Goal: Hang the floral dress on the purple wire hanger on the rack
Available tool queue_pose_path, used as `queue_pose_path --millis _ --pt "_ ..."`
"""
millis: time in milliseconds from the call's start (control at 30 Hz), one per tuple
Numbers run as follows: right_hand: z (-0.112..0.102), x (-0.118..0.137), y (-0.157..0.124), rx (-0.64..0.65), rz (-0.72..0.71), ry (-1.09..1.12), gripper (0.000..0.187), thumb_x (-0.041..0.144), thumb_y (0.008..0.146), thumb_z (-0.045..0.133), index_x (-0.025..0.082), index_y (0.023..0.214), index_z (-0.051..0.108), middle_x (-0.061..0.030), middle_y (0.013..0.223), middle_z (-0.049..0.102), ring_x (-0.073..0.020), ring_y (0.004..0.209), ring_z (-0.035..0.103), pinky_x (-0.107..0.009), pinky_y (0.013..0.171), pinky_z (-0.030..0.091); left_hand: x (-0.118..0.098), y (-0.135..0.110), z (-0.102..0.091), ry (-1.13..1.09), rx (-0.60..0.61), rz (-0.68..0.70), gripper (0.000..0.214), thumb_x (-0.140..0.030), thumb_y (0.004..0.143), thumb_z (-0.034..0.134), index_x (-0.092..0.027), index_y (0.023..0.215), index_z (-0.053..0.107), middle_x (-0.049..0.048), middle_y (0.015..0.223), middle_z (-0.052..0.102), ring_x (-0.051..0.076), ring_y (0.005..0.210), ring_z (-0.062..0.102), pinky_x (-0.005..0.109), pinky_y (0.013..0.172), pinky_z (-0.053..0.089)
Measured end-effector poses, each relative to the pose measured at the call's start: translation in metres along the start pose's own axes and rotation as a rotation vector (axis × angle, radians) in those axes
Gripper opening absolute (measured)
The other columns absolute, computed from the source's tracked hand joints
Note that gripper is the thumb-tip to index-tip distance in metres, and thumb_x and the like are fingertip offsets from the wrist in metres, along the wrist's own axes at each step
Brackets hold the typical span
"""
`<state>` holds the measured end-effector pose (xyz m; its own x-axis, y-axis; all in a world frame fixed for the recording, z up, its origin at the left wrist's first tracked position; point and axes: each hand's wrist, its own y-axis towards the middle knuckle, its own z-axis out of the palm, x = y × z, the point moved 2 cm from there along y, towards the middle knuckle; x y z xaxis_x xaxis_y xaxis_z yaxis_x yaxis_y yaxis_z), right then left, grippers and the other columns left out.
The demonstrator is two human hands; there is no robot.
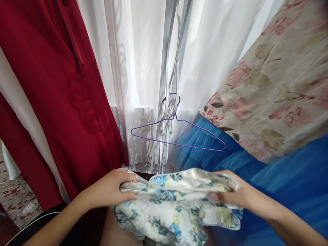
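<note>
A white garment point(164, 215) with blue, green and yellow flowers is stretched between my two hands, low in the view; its exact kind I cannot make out. My left hand point(115, 188) grips its left side, thumb and fingers pinching the gathered cloth. On the right side, my right hand point(235, 191) has its thumb over the cloth and its other fingers behind, mostly hidden. Above the garment, a bare purple hanger point(194, 147) hangs from a white metal stand point(167, 75), apart from both hands.
Red cloth point(89, 119) hangs at the left and sheer white curtains point(143, 51) at the back. On the right, a beige floral cloth point(282, 85) hangs over blue tulle point(289, 184). A black thing with a white rim point(38, 222) lies at the lower left.
</note>
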<state>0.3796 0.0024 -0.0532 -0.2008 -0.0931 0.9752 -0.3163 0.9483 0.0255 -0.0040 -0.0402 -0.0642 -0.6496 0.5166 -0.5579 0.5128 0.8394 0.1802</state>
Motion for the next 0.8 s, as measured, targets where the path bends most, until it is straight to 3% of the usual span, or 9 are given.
queue_pose_path --millis 67,133,233,333,433,567,700,800 --pt "0.000 0.001 0.010 0.062 0.032 -0.021 0.046 0.025 0.062 0.086 0.018 0.106 0.076 -0.0092 0.089 0.076 -0.0288 0.078 0.070 -0.034 0.066 0.057 0.032 0.008 -0.003 0.108 -0.010 0.029 0.020 -0.039 0.085 0.067 -0.022 0.075 0.067 0.0014 0.075 0.063 0.020 0.084 0.059 0.030 0.087 0.043" --pt "0.005 -0.003 0.018 0.065 -0.016 -0.092 0.055 0.027 0.067 0.083 0.021 0.120 0.071 -0.0097 0.102 0.075 -0.0277 0.086 0.069 -0.033 0.071 0.056 0.061 0.014 -0.009 0.246 -0.067 0.058 0.015 -0.035 0.087 0.066 -0.023 0.078 0.067 0.0017 0.080 0.065 0.022 0.094 0.058 0.040 0.103 0.034" --pt "0.018 -0.013 0.027 0.029 -0.145 -0.261 0.071 0.023 0.073 0.074 0.023 0.141 0.056 -0.0031 0.083 0.071 -0.0185 0.065 0.061 -0.025 0.056 0.048 0.089 0.024 -0.026 0.407 -0.171 0.037 0.008 -0.030 0.088 0.062 -0.027 0.093 0.068 0.0026 0.099 0.070 0.027 0.114 0.052 0.049 0.109 0.023" --pt "0.029 -0.018 0.039 0.055 -0.270 -0.442 0.087 0.014 0.077 0.059 0.021 0.158 0.027 0.0043 0.062 0.061 -0.0145 0.050 0.050 -0.024 0.051 0.038 0.099 0.041 -0.049 0.494 -0.260 -0.037 0.017 -0.030 0.093 0.053 -0.027 0.105 0.065 0.0048 0.113 0.068 0.029 0.121 0.047 0.049 0.102 0.029" --pt "0.027 -0.014 0.062 -0.015 -0.348 -0.639 0.086 0.014 0.081 0.049 0.015 0.160 0.015 0.0011 0.067 0.065 -0.0179 0.057 0.056 -0.027 0.058 0.042 0.100 0.065 -0.070 0.498 -0.302 -0.119 0.021 -0.034 0.095 0.048 -0.027 0.106 0.064 0.0062 0.115 0.066 0.030 0.115 0.050 0.048 0.097 0.035" --pt "0.023 -0.016 0.090 -0.096 -0.332 -0.786 0.072 0.012 0.080 0.046 0.013 0.151 0.040 -0.0089 0.088 0.076 -0.0238 0.074 0.068 -0.030 0.068 0.047 0.094 0.096 -0.082 0.459 -0.348 -0.106 0.021 -0.032 0.095 0.043 -0.023 0.100 0.062 0.0083 0.107 0.066 0.030 0.110 0.053 0.043 0.092 0.041" --pt "0.029 -0.022 0.088 -0.064 -0.362 -0.841 0.074 0.004 0.071 0.044 0.019 0.142 0.054 -0.0114 0.121 0.072 -0.0279 0.105 0.069 -0.032 0.083 0.049 0.066 0.106 -0.076 0.339 -0.432 0.042 0.017 -0.027 0.094 0.043 -0.019 0.096 0.058 0.0093 0.105 0.063 0.026 0.105 0.057 0.036 0.092 0.043" --pt "0.035 -0.022 0.077 -0.028 -0.351 -0.871 0.077 0.003 0.068 0.041 0.020 0.142 0.054 -0.0107 0.120 0.073 -0.0289 0.106 0.069 -0.033 0.084 0.050 0.033 0.107 -0.063 0.269 -0.457 0.173 0.014 -0.023 0.095 0.043 -0.020 0.098 0.056 0.0082 0.110 0.062 0.024 0.107 0.057 0.034 0.095 0.043"
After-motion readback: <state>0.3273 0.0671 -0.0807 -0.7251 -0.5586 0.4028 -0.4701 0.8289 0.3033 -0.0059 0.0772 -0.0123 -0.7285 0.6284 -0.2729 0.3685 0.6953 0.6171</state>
